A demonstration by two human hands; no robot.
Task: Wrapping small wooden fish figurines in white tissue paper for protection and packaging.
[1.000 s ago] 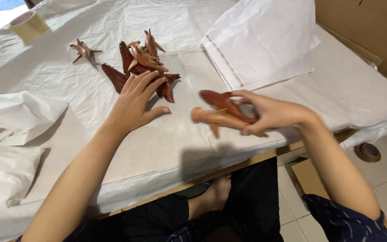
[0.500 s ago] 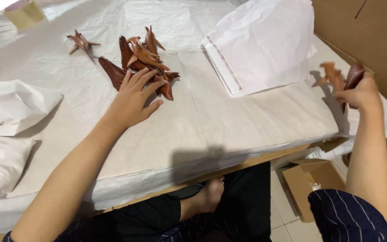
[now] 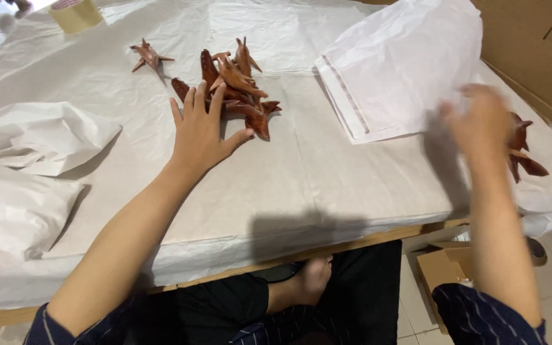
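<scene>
My left hand (image 3: 202, 131) lies flat on the paper-covered table (image 3: 327, 185), fingers spread, fingertips touching a pile of several brown carved wooden figures (image 3: 241, 80). One more such figure (image 3: 149, 56) lies alone to the pile's left. My right hand (image 3: 480, 121) is blurred at the right, its fingers apart and holding nothing. Just right of it, two brown wooden figures (image 3: 526, 150) lie on the white paper near the table's right end.
A stack of white paper sheets (image 3: 404, 64) lies at the back right. Crumpled white paper (image 3: 33, 134) and a second wad (image 3: 14, 204) sit at the left. A tape roll (image 3: 75, 13) stands far left. A cardboard wall (image 3: 538, 38) stands at the right, a small box (image 3: 442, 275) on the floor.
My right hand carried two wooden figures from the table's middle to the far right, let them go there and is drawing back left. My left hand stayed by the pile.
</scene>
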